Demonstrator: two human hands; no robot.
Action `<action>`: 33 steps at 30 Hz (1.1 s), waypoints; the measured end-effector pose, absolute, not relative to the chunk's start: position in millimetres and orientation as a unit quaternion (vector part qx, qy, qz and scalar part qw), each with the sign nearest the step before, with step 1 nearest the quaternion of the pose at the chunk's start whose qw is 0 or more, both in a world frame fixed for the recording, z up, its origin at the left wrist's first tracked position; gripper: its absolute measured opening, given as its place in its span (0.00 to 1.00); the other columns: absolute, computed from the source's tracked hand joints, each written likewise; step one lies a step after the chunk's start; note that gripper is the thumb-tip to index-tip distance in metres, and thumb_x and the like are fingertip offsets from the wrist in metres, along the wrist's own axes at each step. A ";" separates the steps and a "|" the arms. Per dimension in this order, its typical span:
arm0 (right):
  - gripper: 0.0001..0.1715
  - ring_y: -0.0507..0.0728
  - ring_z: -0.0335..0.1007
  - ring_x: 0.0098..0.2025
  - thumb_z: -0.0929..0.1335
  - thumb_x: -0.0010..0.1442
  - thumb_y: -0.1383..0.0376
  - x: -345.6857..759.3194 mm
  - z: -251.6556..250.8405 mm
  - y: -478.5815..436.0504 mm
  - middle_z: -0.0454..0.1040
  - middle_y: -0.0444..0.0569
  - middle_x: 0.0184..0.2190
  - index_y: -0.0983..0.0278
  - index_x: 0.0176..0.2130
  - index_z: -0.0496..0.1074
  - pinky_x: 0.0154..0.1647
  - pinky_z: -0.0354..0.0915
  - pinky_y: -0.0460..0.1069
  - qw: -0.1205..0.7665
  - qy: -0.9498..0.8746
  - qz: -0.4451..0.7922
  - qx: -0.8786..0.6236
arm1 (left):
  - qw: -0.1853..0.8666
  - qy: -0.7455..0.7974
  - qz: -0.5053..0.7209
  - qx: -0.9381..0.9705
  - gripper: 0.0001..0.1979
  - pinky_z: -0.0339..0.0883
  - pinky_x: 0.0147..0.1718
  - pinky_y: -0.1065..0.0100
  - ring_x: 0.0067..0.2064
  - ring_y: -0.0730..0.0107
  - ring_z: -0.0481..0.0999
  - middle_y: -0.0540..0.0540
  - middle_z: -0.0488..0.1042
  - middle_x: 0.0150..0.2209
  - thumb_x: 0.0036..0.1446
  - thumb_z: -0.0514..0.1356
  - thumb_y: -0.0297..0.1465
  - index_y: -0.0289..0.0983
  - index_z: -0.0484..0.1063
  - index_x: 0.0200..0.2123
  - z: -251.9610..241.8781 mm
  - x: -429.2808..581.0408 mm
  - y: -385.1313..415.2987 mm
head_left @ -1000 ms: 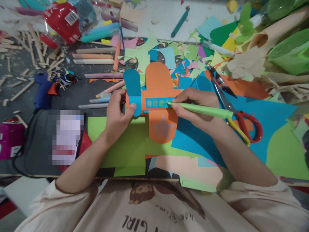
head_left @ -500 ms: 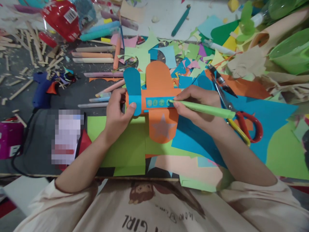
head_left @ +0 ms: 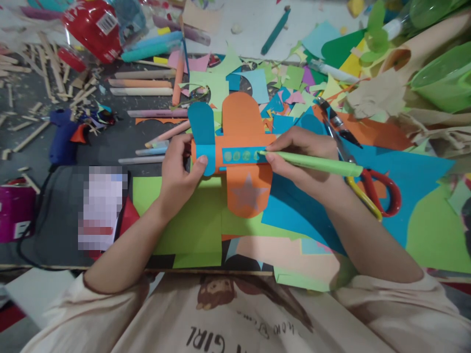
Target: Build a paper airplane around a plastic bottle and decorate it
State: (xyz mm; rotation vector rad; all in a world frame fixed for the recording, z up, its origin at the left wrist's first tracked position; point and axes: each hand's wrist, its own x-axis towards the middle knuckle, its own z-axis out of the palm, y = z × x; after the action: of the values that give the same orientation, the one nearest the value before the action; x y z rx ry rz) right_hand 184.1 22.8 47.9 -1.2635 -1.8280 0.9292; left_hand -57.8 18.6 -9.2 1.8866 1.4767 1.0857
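An orange paper airplane lies in front of me, with a blue propeller-like strip at its left end and a pale star on its lower wing. My left hand pinches that left end, thumb on the blue strip. Between the fingers of my right hand is a light green marker, its tip touching a blue paper band along the body. Several round green marks show on the band. The airplane's right end is partly hidden behind my right hand.
Scissors with red and yellow handles lie on blue paper at right, beside a black pen. A blue glue gun and a phone are at left. Markers, wooden sticks and paper scraps cover the back.
The marker tip has shifted slightly, and the fourth green mark looks more filled in. The marker's rear end has swung a little to the right. My left hand has stayed in place.
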 end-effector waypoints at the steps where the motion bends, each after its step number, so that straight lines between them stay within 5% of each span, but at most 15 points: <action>1: 0.12 0.54 0.63 0.23 0.70 0.55 0.61 184.2 47.6 22.7 0.71 0.44 0.21 0.57 0.23 0.67 0.23 0.60 0.51 0.358 -0.714 0.362 -0.481 | 0.252 0.543 0.399 0.694 0.21 0.70 0.47 0.53 0.49 0.55 0.73 0.44 0.73 0.41 0.59 0.53 0.51 0.42 0.65 0.46 -9.3 -57.8 18.7; 15: 0.10 0.53 0.63 0.23 0.70 0.54 0.65 185.1 49.6 23.3 0.71 0.44 0.22 0.58 0.24 0.67 0.23 0.60 0.50 0.363 -0.715 0.351 -0.484 | 0.251 0.547 0.401 0.690 0.19 0.71 0.40 0.58 0.41 0.60 0.74 0.44 0.73 0.43 0.59 0.53 0.48 0.42 0.66 0.45 -10.3 -57.6 17.7; 33: 0.14 0.53 0.63 0.22 0.71 0.55 0.62 187.7 47.3 23.3 0.70 0.44 0.21 0.58 0.22 0.67 0.22 0.60 0.51 0.354 -0.732 0.359 -0.459 | 0.253 0.529 0.405 0.701 0.18 0.70 0.49 0.54 0.48 0.56 0.74 0.44 0.73 0.42 0.60 0.53 0.47 0.42 0.65 0.47 -8.7 -57.1 17.2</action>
State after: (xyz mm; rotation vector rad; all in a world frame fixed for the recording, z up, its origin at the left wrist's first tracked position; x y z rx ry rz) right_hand 187.7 23.3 47.3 -1.1858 -1.8910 0.9275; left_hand -57.1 17.2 -8.7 1.9060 1.4374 1.1015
